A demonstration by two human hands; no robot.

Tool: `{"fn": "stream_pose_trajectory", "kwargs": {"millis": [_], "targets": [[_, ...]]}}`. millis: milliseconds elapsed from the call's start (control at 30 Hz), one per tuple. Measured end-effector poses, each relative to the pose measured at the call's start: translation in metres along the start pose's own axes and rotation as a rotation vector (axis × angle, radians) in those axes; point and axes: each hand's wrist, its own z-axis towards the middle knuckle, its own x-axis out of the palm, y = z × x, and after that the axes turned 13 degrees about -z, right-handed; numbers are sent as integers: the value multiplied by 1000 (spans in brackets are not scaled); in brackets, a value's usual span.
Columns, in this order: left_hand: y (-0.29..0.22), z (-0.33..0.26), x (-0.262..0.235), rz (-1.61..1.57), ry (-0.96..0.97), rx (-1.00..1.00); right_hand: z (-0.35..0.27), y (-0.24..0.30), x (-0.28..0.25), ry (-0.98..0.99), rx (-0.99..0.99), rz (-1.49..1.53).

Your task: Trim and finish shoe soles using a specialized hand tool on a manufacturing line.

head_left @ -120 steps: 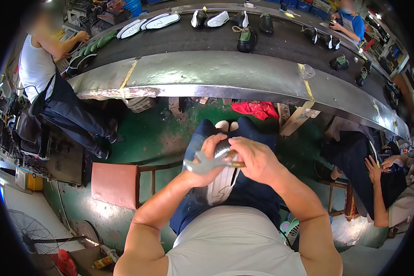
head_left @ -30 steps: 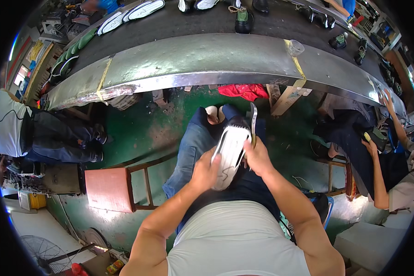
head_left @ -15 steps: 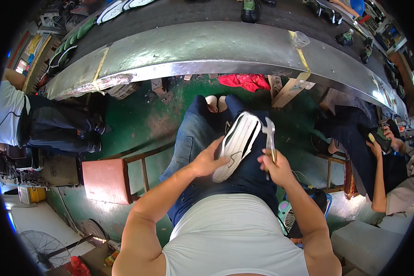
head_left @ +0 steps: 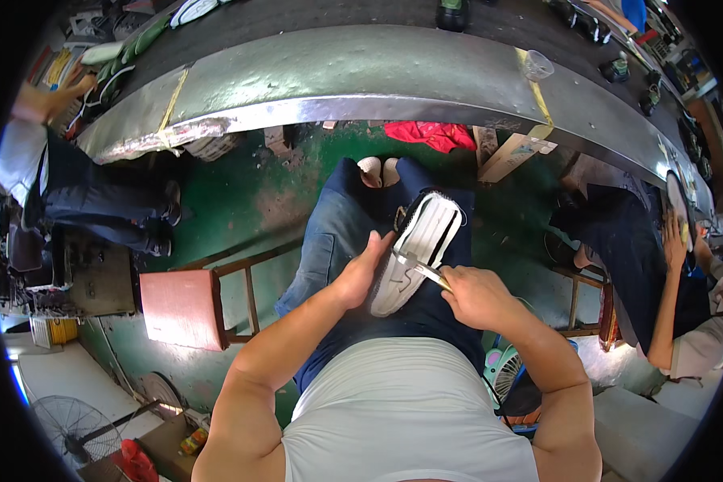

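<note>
Above green floor [head_left: 253, 189], left hand [head_left: 360, 278] holds shoe [head_left: 432, 228], right hand [head_left: 480, 296] grips metal tool [head_left: 427, 271], now over sole [head_left: 393, 291].

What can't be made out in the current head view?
All in the head view:
Shoe: upper mostly hidden beneath its upturned sole.
Left hand: most fingers hidden by thumb and shoe.
Metal pincers: handles covered by right hand; pressure on the sole can't be judged from above.
Black-and-green shoe: cut off by upper edge.
</note>
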Motion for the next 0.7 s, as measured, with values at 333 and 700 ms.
{"fn": "stream_pose_trajectory", "kwargs": {"millis": [333, 700], "targets": [[8, 18, -1, 969, -434, 361, 5, -7, 36, -399, -18, 71], [-7, 12, 10, 1548, -8, 489, 6, -35, 16, 214, 316, 720]]}}
